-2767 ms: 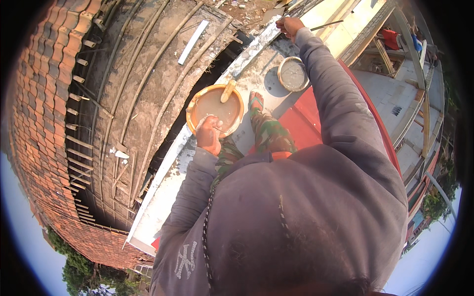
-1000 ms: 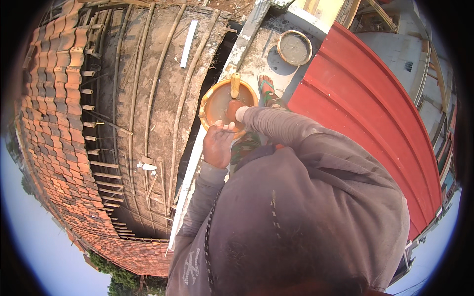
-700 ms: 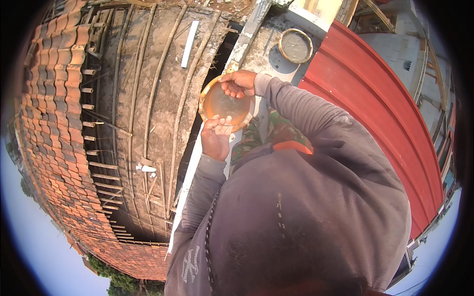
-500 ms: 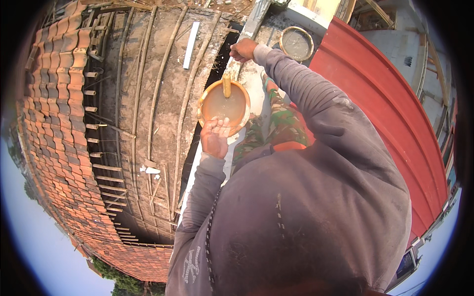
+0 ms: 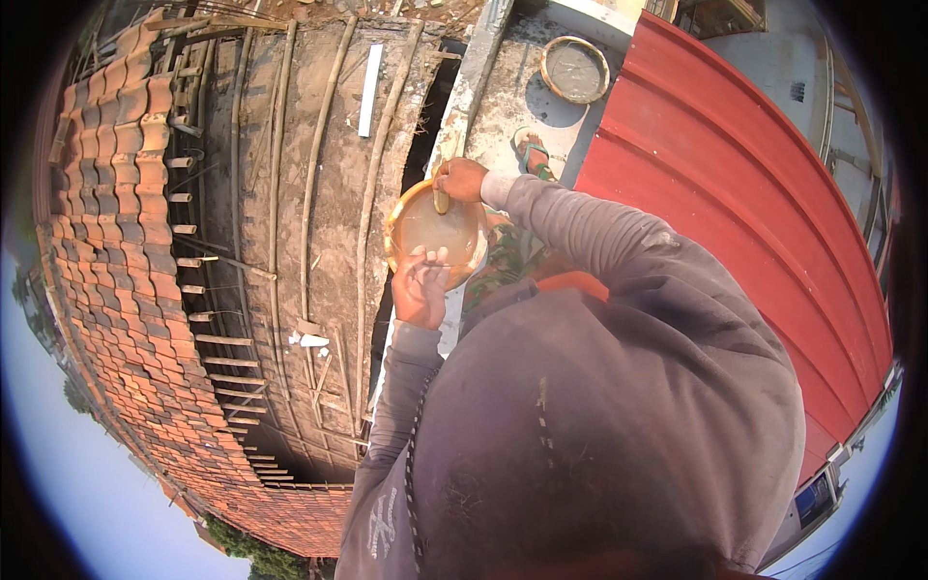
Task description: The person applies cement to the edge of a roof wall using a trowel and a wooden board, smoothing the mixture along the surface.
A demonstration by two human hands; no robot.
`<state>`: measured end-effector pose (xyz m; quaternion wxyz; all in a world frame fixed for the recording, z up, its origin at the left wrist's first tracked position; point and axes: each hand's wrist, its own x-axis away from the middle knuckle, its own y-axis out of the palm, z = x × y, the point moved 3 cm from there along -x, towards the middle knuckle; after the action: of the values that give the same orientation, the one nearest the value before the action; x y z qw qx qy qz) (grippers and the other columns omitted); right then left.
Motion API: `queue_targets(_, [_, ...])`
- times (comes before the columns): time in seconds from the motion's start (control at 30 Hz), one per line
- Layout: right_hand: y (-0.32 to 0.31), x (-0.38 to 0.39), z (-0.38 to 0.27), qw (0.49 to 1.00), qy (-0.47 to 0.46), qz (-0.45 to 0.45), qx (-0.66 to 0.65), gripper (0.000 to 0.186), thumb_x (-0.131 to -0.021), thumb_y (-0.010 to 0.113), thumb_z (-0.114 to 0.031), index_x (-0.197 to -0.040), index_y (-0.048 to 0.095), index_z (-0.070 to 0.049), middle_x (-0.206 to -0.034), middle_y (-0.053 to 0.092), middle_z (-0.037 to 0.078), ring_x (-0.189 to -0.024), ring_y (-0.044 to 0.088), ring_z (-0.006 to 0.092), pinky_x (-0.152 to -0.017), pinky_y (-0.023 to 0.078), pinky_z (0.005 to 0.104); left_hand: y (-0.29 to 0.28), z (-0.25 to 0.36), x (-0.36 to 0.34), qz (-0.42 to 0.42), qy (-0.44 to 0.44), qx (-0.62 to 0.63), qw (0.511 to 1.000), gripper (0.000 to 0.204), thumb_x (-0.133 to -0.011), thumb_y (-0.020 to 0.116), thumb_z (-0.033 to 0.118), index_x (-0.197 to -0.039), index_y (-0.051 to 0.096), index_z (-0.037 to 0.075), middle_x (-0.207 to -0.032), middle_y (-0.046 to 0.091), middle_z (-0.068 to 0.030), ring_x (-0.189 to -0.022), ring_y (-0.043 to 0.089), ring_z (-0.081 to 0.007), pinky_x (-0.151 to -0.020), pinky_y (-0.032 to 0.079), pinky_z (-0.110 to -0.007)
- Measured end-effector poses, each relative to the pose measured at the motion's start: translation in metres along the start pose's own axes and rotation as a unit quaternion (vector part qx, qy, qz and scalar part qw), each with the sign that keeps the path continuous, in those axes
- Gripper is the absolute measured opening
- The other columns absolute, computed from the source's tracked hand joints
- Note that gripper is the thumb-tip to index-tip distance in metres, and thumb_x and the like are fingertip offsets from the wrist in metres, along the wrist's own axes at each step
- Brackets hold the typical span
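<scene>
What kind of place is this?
Probably a rooftop building site: there are orange roof tiles, a red ribbed sheet, and an orange basin of greyish mix by the left hand.

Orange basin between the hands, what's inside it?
The basin holds a greyish, wet-looking mix; a tan handle in the right hand reaches over it. The left hand covers part; anything beneath the mix is hidden.

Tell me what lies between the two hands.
Head view: greyish mix in the bowl, plus a wooden handle at the right hand.
</scene>
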<state>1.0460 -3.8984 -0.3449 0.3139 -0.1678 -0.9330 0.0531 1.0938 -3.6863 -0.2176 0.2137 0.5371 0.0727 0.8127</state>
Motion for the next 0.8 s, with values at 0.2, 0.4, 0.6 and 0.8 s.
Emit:
queue_targets(0.2, [0.09, 0.019, 0.037, 0.973, 0.176, -0.045, 0.143, 0.04, -0.088, 0.056, -0.029, -0.106, 0.075, 0.002, -0.109, 0.071, 0.024, -0.106, 0.069, 0.0382, -0.095, 0.053, 0.045, 0.028, 0.004, 0.013, -0.006, -0.02, 0.005, 1.0, 0.028, -0.09, 0.062, 0.021, -0.109, 0.056, 0.002, -0.102, 0.061, -0.0118, -0.115, 0.059, -0.0334, -0.106, 0.042, -0.049])
queue_targets(0.4, [0.067, 0.013, 0.036, 0.854, 0.286, -0.212, -0.381, 0.035, -0.1, 0.054, -0.037, -0.078, 0.058, -0.01, -0.072, 0.062, 0.002, -0.056, 0.056, 0.0126, -0.044, 0.043, 0.0271, 0.023, -0.005, -0.007, 0.013, -0.031, 0.031, 0.999, 0.028, -0.088, 0.062, 0.021, -0.108, 0.057, 0.002, -0.103, 0.059, -0.0113, -0.12, 0.057, -0.034, -0.108, 0.039, -0.051])
queue_targets(0.6, [-0.038, -0.029, -0.017, 0.871, 0.151, -0.218, -0.413, 0.034, -0.102, 0.051, -0.035, -0.083, 0.06, -0.008, -0.072, 0.061, 0.002, -0.057, 0.058, 0.013, -0.047, 0.048, 0.0306, 0.019, -0.018, -0.033, 0.031, -0.028, 0.07, 0.997, 0.028, -0.087, 0.063, 0.022, -0.107, 0.057, 0.003, -0.112, 0.056, -0.0108, -0.126, 0.052, -0.0348, -0.109, 0.038, -0.051])
queue_targets(0.8, [-0.102, -0.142, 0.046, 0.966, -0.058, -0.031, 0.251, 0.03, -0.097, 0.052, -0.025, -0.103, 0.07, -0.001, -0.096, 0.073, 0.015, -0.089, 0.07, 0.0272, -0.078, 0.056, 0.0386, 0.009, -0.026, -0.046, 0.057, -0.022, 0.087, 0.994, 0.023, -0.085, 0.065, 0.022, -0.1, 0.058, 0.005, -0.11, 0.055, -0.0084, -0.118, 0.053, -0.032, -0.108, 0.039, -0.048])
